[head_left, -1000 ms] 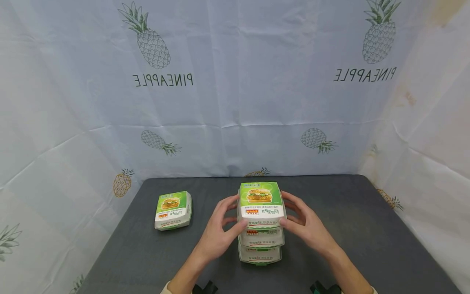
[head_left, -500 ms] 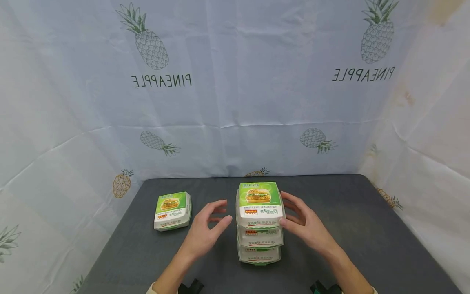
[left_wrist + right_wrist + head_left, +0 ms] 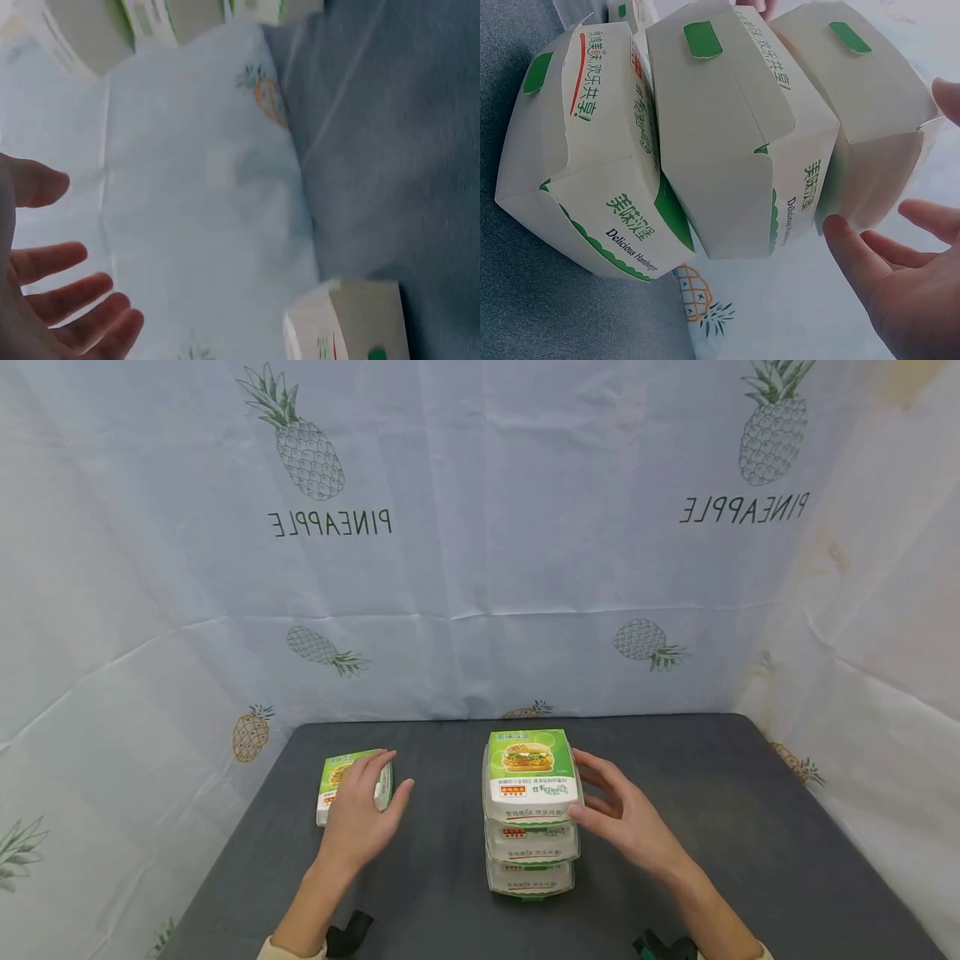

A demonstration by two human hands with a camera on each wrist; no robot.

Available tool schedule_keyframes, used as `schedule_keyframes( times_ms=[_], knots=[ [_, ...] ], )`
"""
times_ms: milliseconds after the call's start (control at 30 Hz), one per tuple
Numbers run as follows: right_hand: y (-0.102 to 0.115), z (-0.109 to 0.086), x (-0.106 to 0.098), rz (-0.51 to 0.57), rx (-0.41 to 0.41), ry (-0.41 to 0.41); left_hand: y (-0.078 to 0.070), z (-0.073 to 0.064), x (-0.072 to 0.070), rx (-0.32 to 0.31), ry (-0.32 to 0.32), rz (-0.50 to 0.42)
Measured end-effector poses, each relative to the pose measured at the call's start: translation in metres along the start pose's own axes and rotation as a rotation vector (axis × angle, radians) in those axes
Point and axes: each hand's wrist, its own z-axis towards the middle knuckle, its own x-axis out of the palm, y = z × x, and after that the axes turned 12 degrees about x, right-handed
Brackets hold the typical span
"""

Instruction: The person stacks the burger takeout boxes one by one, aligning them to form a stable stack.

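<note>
Three white-and-green hamburger boxes stand stacked mid-table: the top box [image 3: 531, 781], the middle box [image 3: 532, 845] and the bottom box [image 3: 531, 878]. My right hand [image 3: 637, 831] is beside the top box's right side. In the right wrist view, its relaxed fingers [image 3: 847, 244] lie against or very near that box. A single hamburger box [image 3: 327, 793] lies on the left of the table. My left hand [image 3: 351, 827] hovers over its right part in the head view and hides some of it. The left wrist view shows its fingers spread, holding nothing, apart from the single box [image 3: 367, 322].
The dark grey table [image 3: 450, 910] backs onto a hanging white cloth [image 3: 480, 568] printed with pineapples. More cloth hangs at both sides. Black straps [image 3: 348, 935] show at both wrists.
My left hand has let go of the top box of the stack and moved left, over the single box. My right hand has stayed beside the stack, which stands still.
</note>
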Motion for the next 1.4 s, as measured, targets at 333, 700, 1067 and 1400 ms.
schedule_keyframes(
  times_ms=[333, 700, 1067, 1400],
  knots=[
    [0.001, 0.001, 0.000, -0.008, 0.005, -0.010, 0.036, -0.006, -0.020, -0.111, 0.070, 0.092],
    [0.002, 0.000, 0.000, -0.019, 0.001, -0.013, 0.079, -0.020, -0.026, -0.443, 0.274, -0.100],
    [0.003, 0.001, 0.002, -0.033, 0.018, -0.029, 0.109, -0.034, -0.023, -0.638, 0.386, -0.286],
    [0.002, 0.001, 0.001, -0.036, 0.009, -0.034, 0.120, -0.042, -0.018, -0.715, 0.408, -0.365]
  ],
)
